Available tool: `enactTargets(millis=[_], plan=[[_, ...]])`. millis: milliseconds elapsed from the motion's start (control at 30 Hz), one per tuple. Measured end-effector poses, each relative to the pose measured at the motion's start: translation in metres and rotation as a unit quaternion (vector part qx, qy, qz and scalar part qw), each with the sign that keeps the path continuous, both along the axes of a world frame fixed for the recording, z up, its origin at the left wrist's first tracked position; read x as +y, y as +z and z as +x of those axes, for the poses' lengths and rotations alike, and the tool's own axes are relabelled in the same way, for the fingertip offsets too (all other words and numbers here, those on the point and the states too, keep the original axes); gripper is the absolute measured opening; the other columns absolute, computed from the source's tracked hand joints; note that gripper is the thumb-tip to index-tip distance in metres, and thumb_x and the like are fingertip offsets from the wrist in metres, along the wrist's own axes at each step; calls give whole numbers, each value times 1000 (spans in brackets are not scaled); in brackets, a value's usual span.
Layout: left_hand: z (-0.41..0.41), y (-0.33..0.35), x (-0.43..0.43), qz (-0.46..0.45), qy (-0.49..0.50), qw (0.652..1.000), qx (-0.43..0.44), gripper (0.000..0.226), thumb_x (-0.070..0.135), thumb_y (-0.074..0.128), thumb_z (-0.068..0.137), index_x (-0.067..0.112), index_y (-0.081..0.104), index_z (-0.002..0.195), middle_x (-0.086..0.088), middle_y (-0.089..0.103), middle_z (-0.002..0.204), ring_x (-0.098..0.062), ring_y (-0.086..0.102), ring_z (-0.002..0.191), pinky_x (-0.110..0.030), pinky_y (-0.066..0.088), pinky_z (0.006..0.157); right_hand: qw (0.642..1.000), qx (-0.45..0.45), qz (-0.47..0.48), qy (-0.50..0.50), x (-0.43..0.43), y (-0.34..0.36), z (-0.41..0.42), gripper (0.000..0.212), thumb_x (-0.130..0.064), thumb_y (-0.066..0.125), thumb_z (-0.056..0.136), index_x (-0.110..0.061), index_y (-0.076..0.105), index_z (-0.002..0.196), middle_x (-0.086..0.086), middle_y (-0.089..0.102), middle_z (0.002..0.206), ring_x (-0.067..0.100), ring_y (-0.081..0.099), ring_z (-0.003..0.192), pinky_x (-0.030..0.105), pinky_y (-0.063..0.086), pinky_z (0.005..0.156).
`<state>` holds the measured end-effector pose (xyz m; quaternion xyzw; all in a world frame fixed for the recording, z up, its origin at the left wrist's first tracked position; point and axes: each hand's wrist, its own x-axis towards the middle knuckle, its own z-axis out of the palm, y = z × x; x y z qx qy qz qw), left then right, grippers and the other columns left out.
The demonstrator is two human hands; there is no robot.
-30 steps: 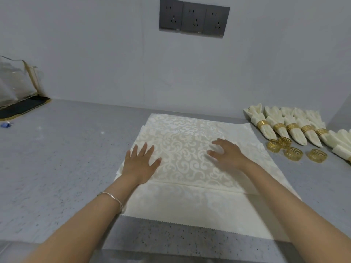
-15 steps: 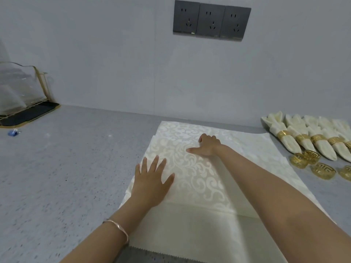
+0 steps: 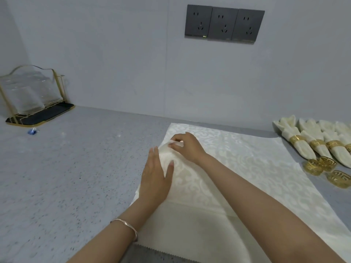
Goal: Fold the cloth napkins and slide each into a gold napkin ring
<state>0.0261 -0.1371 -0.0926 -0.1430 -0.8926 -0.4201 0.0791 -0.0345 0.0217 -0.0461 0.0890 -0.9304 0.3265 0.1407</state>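
Nearest, a thin bracelet (image 3: 127,226) circles the left wrist, and the left hand (image 3: 155,179) lies released, fingers straight, flat on the left edge of the cream damask napkin (image 3: 247,168) spread across the grey speckled desk (image 3: 66,168). Just beyond, the right hand (image 3: 187,147) reaches across and pinches the napkin's raised upper-layer corner between thumb and fingertips. Farther right, loose gold napkin rings (image 3: 314,167) sit beside a row of folded napkins (image 3: 302,143) already ringed; far left stands a gold-framed rack (image 3: 32,95), with a socket panel (image 3: 224,24) on the wall.
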Motion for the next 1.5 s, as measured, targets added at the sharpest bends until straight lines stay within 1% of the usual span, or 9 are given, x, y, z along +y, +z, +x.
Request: enactTargets(millis=[167,367,500,900,1133,1233,1367,1433,1500], plan=[[3,21,-13,81,-31,995,-52,58,50,18,99,27,10,153,11,9,159,-8,7,146,-30,6,118,1000,1,-15,5,26,18,73,7,-26,65,89,-22,71,88,-16,69,89,1,62,87,24,44,91],[17,26,-9,-229,-147,960,-61,52,40,9,103,27,4,153,6,-1,160,-15,-5,148,-37,-6,119,999,-34,39,-6,56,8,156,14,-29,65,88,-27,75,98,-21,70,98,-8,62,95,9,43,85],[35,21,1,-314,-163,934,-41,53,37,8,103,23,-4,153,5,-9,160,-15,-11,147,-38,-9,119,996,-58,62,-17,71,-3,186,19,-31,62,90,-35,72,105,-25,67,107,-13,58,102,9,43,91],[52,19,6,-352,-174,918,-54,57,35,15,104,19,-9,152,6,-18,158,-14,-16,146,-37,-10,119,994,-59,86,-21,77,-23,216,25,-30,56,94,-34,67,116,-23,61,120,-8,53,115,16,43,99],[31,25,25,-312,-167,929,-112,55,38,12,103,21,-7,152,4,-12,160,-17,-14,147,-40,-9,119,985,-38,171,-10,73,-27,227,53,-61,29,93,-34,63,123,-25,54,130,-11,42,125,18,39,103],[32,19,33,-297,-145,940,-84,53,37,10,104,22,-5,153,4,-10,160,-18,-13,147,-40,-10,119,986,-35,160,-25,71,-28,225,51,-56,30,95,-29,69,114,-21,62,122,-7,50,117,19,42,99],[36,6,35,-333,-98,938,-15,55,39,11,103,21,-5,153,3,-10,160,-19,-12,147,-42,-8,119,989,-40,129,-64,61,-13,202,50,-51,33,98,-17,65,80,-3,68,84,10,62,78,33,49,76],[35,4,36,-339,-95,936,-13,56,40,11,103,21,-6,153,3,-11,160,-19,-13,147,-42,-9,119,991,-35,115,-63,53,-11,182,44,-44,32,100,-22,68,111,-10,66,117,6,58,108,24,43,95],[35,3,37,-344,-93,934,-15,56,40,10,103,21,-6,153,3,-12,160,-19,-13,147,-42,-10,119,990,-45,132,-29,44,-12,160,41,-33,29,103,-23,47,139,-12,42,146,2,35,135,17,21,110]])
